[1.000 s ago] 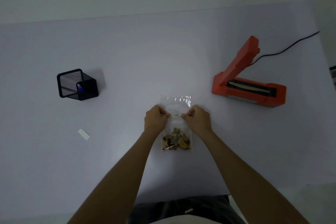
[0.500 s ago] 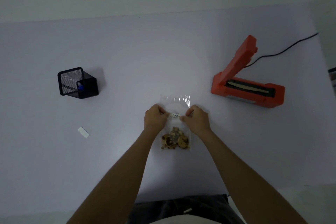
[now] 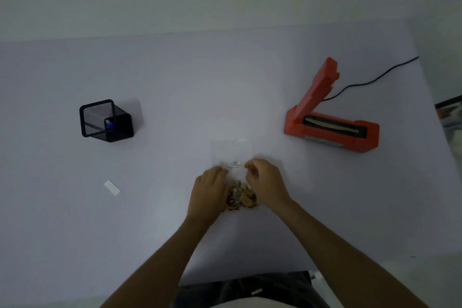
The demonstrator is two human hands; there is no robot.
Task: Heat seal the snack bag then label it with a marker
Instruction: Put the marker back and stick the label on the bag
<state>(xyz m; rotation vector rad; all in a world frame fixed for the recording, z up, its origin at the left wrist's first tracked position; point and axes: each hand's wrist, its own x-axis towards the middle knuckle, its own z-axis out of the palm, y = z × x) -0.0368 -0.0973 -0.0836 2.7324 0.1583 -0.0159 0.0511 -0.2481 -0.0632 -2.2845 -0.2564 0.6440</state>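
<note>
The left hand (image 3: 208,191) lies on the left edge of the clear snack bag (image 3: 231,155), fingers bent over the plastic beside the cookies (image 3: 241,197); whether they actually pinch the bag cannot be told. The right hand (image 3: 265,184) sits at the bag's right edge with fingers loosely curled, and its hold cannot be told either. The bag lies flat on the white table (image 3: 175,82), centre near, with a small printed label (image 3: 232,164) between the two hands and its open end pointing far. To the right stands the orange heat sealer (image 3: 332,130), lid raised, its black cord (image 3: 375,79) trailing far right. At far left a black mesh pen holder (image 3: 106,120) holds a blue-capped marker (image 3: 109,124); nearer, a small white slip (image 3: 112,188) lies on the table.
</note>
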